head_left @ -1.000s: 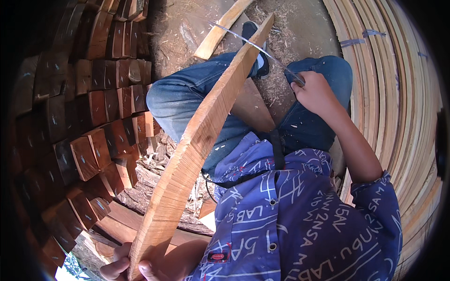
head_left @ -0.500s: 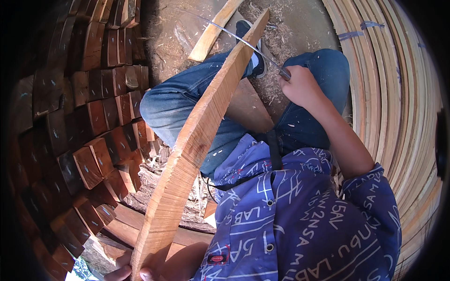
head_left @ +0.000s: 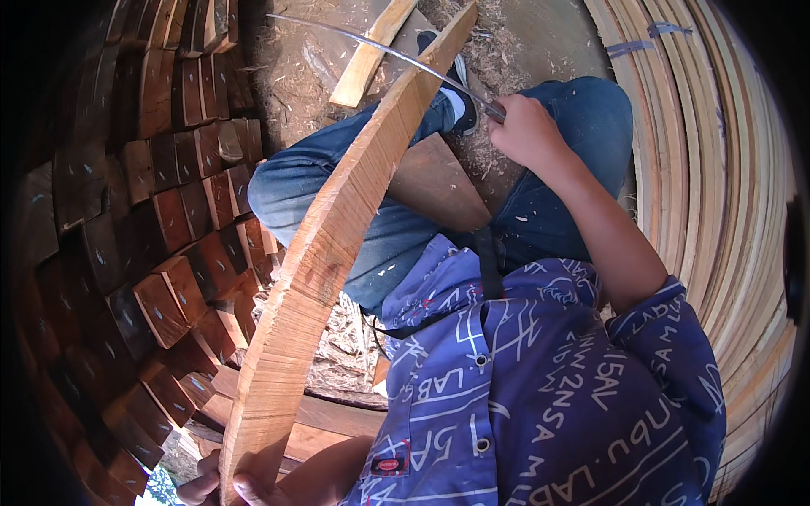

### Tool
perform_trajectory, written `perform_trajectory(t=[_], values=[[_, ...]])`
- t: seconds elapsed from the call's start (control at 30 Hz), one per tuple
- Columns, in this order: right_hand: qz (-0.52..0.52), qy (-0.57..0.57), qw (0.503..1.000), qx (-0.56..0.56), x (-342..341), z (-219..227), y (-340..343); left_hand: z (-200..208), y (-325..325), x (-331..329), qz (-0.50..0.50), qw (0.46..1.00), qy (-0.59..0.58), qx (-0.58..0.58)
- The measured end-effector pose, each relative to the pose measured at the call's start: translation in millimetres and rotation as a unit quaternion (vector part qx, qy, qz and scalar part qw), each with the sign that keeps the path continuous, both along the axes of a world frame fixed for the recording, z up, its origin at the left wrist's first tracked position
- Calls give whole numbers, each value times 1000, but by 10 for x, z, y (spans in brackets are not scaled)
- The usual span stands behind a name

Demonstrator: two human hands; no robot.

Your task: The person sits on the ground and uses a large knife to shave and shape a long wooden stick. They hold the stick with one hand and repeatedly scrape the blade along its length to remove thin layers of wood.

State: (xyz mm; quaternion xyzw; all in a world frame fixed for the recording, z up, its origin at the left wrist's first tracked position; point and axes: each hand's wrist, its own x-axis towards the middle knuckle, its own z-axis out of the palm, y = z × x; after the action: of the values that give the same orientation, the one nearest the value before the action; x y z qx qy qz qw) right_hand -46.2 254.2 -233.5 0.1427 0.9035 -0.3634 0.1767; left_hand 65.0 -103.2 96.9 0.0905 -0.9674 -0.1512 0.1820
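A long, curved wooden plank [head_left: 308, 261] slants from the lower left to the top centre, across my lap. Saw marks run across its broad face. At its lower end, my left hand [head_left: 253, 487] grips it, thumb on one side and fingers on the other. My right hand [head_left: 530, 131] is closed around the handle of a long, thin-bladed knife [head_left: 359, 37], seen nearly edge-on. Its blade crosses the plank near the far end; whether it touches the wood I cannot tell.
Stacked dark wooden blocks [head_left: 173, 299] rise on the left. Long pale boards [head_left: 675, 169] with bands around some of them line the right side. Another wood piece [head_left: 371, 55] lies on the shaving-strewn ground ahead, by my shoe [head_left: 462, 114]. My crossed legs sit beneath the plank.
The plank has shifted slightly left and toward the top of the view. My right hand and the knife have moved a little left, and more of the blade's far end shows.
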Motion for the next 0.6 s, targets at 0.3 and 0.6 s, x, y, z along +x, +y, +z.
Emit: perform_trajectory(t=[0.3, 0.6], values=[[97, 82, 991, -46, 46, 631, -470, -126, 6, -71, 12, 1000, -3, -2], [34, 34, 998, 44, -303, -122, -65, -9, 15, -170, 6, 1000, -5, -7]])
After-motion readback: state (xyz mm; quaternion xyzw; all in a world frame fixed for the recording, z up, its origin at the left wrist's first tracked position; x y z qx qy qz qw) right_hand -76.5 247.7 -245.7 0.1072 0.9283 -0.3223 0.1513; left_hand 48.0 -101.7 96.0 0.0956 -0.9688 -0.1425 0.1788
